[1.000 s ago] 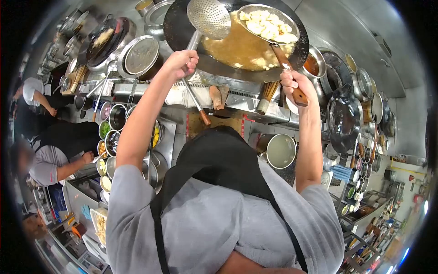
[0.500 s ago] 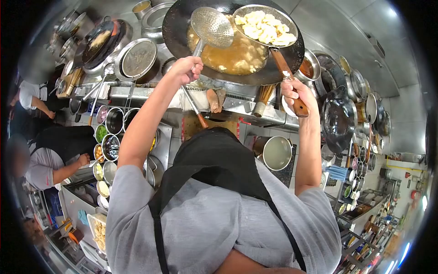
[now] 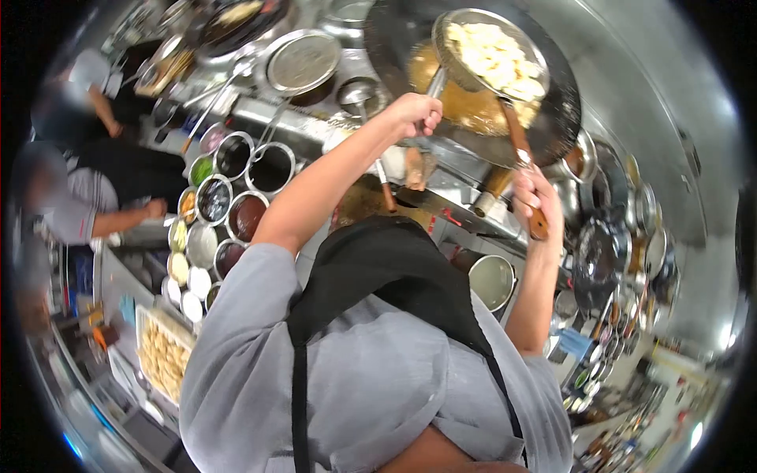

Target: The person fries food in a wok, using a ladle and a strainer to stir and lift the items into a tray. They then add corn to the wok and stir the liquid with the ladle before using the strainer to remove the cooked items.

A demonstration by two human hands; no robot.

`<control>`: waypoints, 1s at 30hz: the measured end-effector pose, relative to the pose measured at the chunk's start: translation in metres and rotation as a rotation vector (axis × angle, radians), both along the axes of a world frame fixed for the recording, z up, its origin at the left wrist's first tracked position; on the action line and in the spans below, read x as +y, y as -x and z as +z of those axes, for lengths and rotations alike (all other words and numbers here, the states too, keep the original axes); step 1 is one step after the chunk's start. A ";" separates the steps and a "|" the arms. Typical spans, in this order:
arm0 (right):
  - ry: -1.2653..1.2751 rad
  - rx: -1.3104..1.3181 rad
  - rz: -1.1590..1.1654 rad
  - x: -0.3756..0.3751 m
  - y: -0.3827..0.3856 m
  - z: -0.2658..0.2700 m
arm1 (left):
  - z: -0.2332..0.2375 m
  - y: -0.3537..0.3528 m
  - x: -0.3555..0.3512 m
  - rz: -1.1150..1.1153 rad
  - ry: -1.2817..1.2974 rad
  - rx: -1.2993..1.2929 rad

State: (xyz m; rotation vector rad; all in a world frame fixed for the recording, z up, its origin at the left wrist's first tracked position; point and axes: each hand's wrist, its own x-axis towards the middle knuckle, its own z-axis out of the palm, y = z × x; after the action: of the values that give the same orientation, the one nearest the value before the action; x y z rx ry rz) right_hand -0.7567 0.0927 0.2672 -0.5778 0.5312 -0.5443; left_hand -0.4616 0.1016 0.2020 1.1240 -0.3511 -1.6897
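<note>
My left hand [image 3: 418,116] is closed around the metal handle [image 3: 436,82] of a perforated skimmer. The skimmer's bowl is mostly hidden behind a round strainer [image 3: 446,69]. Pale, chunky food pieces [image 3: 495,57] fill the strainer. Its long wooden handle [image 3: 517,134] is gripped in my right hand [image 3: 538,195]. Both tools are over a large black wok [image 3: 561,94] containing bubbling brown oil [image 3: 473,110]. More pale pieces float in the oil near the strainer's lower edge.
A ladle [image 3: 358,91] lies on the stove counter left of the wok. Several sauce pots [image 3: 246,214] stand at left, near a tray of pale pieces [image 3: 165,347]. Two people in black aprons work at far left. A pot of cloudy liquid [image 3: 490,282] sits below the counter.
The view has shifted, with the scene moving right. The skimmer has gone from beside the strainer to mostly behind it. The strainer now tilts more toward the right. Both hands keep their grips.
</note>
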 end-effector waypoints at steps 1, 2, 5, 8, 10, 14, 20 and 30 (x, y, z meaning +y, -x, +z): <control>0.002 0.025 -0.013 0.002 0.001 0.004 | -0.005 -0.009 0.010 0.028 0.033 -0.045; 0.009 0.046 -0.032 0.004 0.001 0.009 | -0.006 -0.024 0.021 0.066 0.023 -0.052; 0.033 0.063 -0.054 0.006 0.002 0.012 | 0.006 -0.062 0.058 0.161 0.168 -0.100; 0.027 0.065 -0.065 0.007 -0.002 0.014 | 0.005 -0.103 0.088 0.321 0.126 0.085; 0.027 0.083 -0.085 0.007 -0.006 0.011 | -0.020 -0.137 0.098 0.364 0.143 0.199; 0.019 0.105 -0.096 0.006 -0.009 0.007 | -0.092 -0.193 0.101 0.370 0.246 0.620; 0.046 0.081 -0.080 0.012 -0.028 0.020 | -0.191 -0.228 0.100 0.273 0.354 0.838; -0.016 0.002 -0.072 0.002 -0.024 0.026 | -0.197 0.003 0.119 0.562 -0.557 0.162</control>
State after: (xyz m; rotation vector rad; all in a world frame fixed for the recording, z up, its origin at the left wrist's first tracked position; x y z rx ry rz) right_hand -0.7331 0.0945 0.2929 -0.5453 0.5592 -0.6072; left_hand -0.4645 0.2204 0.0049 1.3116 0.5318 -1.3776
